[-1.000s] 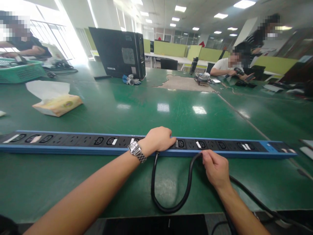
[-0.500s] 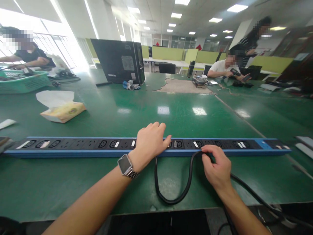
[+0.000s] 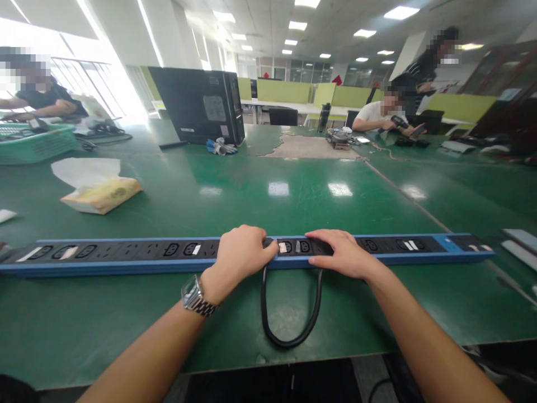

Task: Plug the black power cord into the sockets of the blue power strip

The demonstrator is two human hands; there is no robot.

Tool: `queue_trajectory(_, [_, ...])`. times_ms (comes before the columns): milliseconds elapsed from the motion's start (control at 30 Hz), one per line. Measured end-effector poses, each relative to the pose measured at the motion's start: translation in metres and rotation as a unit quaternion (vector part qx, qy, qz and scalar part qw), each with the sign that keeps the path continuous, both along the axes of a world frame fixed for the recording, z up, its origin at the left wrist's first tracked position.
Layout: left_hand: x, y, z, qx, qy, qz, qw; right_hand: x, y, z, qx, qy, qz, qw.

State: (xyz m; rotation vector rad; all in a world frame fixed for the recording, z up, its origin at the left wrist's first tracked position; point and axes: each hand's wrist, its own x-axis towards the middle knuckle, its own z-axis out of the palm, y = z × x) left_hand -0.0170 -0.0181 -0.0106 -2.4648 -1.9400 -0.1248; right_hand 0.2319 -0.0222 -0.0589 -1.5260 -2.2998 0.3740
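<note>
A long power strip [image 3: 138, 249] with a blue frame and black sockets lies across the green table [image 3: 176, 313]. My left hand [image 3: 241, 252], a watch on its wrist, is closed over the strip left of its middle, thumb on the near side. My right hand [image 3: 344, 253] spans the strip further right, its thumb at the near edge and its fingers over the far edge. Between my hands a black cable [image 3: 289, 342] hangs toward me in a U-shaped loop, its upper ends hidden at the strip.
A tissue pack [image 3: 103, 193] lies at the left, near a green basket [image 3: 46, 143]. Behind stand a black computer case [image 3: 201, 106] and blue-white gloves [image 3: 221, 146]. People are at the far left and right. Pale bars [image 3: 520, 246] lie at the right.
My right hand has let go of the cable and moved left and up onto the strip. The cable loop is narrower. My left hand has shifted slightly left and lower.
</note>
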Motion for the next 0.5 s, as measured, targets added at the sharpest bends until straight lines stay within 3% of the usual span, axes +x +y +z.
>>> queue_trajectory(333, [-0.001, -0.005, -0.007, 0.014, -0.046, 0.026, 0.999, 0.001, 0.001, -0.007, 0.024, 0.011, -0.001, 1.0])
queue_trajectory(400, [-0.004, -0.005, 0.008, 0.052, -0.103, 0.04, 0.992, 0.001, 0.002, -0.007, 0.017, 0.011, -0.005, 1.0])
queue_trajectory(500, [-0.016, -0.003, 0.048, 0.136, -0.213, 0.076, 0.964, 0.0, 0.002, -0.007, 0.007, 0.011, -0.008, 1.0])
